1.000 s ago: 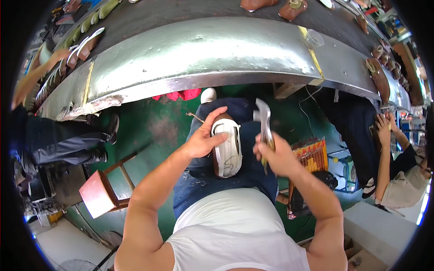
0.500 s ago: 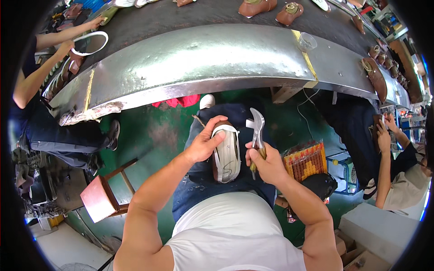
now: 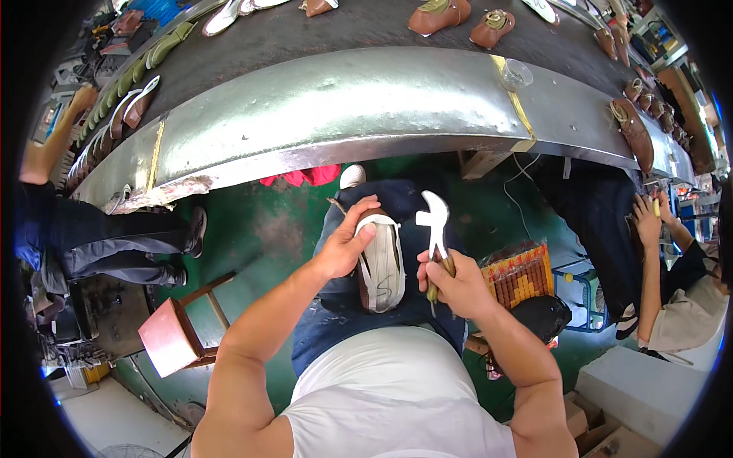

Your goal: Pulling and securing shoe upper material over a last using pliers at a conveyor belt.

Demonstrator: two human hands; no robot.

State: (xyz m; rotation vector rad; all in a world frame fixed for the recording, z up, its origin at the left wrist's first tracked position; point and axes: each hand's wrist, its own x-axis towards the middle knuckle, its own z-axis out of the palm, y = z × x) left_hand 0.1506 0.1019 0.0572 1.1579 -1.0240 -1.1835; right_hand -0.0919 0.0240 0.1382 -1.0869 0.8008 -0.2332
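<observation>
On my lap lies a brown shoe (image 3: 384,267), turned sole up, with a pale insole showing and a white strip along its edge. My left hand (image 3: 353,240) is closed around its left side near the far end, thumb pressed on the white edge. Just right of the shoe and apart from it, my right hand (image 3: 450,278) grips the handles of metal lasting pliers (image 3: 435,219). Their curved jaw and hammer-like stub point away from me, and the handles are spread a little.
A metal-edged bench (image 3: 305,95) curves across in front, with brown shoes (image 3: 439,17) and a clear cup (image 3: 517,74) on it. A stool (image 3: 174,336) stands at left. A co-worker's hands (image 3: 649,221) are at right; another person's legs (image 3: 126,240) are at left.
The pliers have turned in my right hand, and their handles now stand wider apart. The shoe has hardly moved. The co-worker at left has moved away from the bench, no longer holding a white strip.
</observation>
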